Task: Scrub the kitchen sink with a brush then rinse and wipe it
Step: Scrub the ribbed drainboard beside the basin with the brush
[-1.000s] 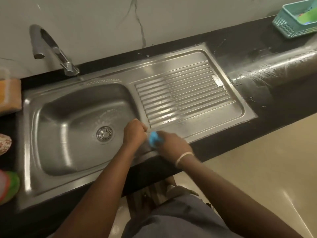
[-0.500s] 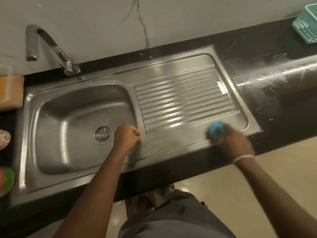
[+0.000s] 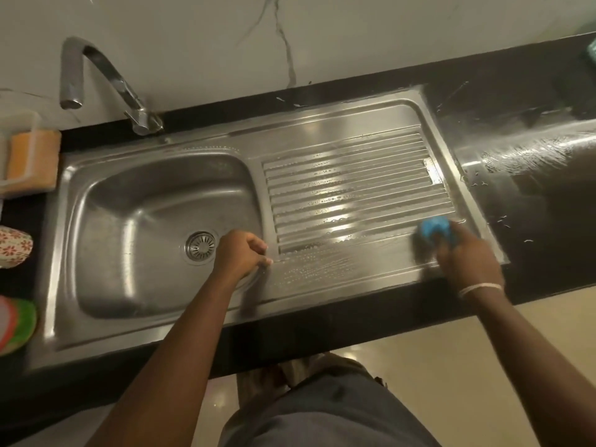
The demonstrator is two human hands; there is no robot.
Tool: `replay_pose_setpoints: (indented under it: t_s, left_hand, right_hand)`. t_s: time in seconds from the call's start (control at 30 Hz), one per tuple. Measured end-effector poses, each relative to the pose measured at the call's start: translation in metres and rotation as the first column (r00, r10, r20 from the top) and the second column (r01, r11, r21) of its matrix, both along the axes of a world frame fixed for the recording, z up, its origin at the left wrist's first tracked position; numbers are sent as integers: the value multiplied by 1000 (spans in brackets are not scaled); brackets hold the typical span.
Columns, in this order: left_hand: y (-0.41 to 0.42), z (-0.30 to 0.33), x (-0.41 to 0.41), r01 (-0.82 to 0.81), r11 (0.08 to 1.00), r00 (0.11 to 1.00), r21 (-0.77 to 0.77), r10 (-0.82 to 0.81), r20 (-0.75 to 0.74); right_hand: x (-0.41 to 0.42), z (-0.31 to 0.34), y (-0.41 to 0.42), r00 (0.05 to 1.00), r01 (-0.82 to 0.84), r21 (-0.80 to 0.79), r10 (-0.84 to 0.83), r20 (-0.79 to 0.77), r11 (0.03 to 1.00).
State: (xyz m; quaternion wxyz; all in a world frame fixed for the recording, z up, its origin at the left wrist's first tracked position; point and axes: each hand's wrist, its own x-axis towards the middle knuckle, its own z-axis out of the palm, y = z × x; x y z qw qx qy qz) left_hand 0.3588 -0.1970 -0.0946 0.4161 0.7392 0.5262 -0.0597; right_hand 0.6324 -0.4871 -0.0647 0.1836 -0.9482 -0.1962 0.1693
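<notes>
**A:** Which step was in hand?

**B:** The scrubbing. A blue brush [image 3: 435, 230] was held in the right hand [image 3: 464, 256] and pressed against the near right corner of the ribbed draining board [image 3: 351, 188] of the steel sink [image 3: 154, 321]. The fingers were curled tightly over the brush; its bristles could not be made out, being hidden and blurred.

**A:** And the left hand [image 3: 240, 254]?

**B:** It was rested on the ledge between basin and draining board, just right of the drain [image 3: 200, 246]. Its fingers were folded in loosely; nothing could be seen held in them.

**A:** How far along was the task judged to be?

**B:** Early to middling. Droplets and a wet film were seen on the board and on the black tabletop [image 3: 532, 201] to the right, yet no water was seen at the tap [image 3: 96, 75], far left. Rinsing and wiping were judged not yet done.

**A:** What was called for next?

**B:** Probably firm strokes leftward along the near flat strip, with the basin walls and drain covered before the tap is opened.
</notes>
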Motion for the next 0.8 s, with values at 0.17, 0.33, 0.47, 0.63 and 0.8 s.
replay_pose_setpoints:
  t_s: [0.17,0.33,0.47,0.63,0.8]
  left_hand:
    - [-5,2,0,-52,998,999,-22,52,14]
    - [-8,-2,-7,-193,981,980,13,192,43]
    - [-12,0,-12,-243,970,970,-4,243,13]
    - [-19,-9,-9,-308,951,951,24,308,20]
    - [-18,-8,-6,-310,950,951,32,309,21]
  right_hand:
    - [-31,-8,65,994,-84,69,88,-58,994]
    - [-161,-8,167,789,-593,60,595,-152,803]
    - [-157,-2,203,722,-687,21,686,-87,726]
    - [-96,12,295,768,-637,75,640,-18,767]
    - [-50,16,374,820,-570,71,572,-23,819]
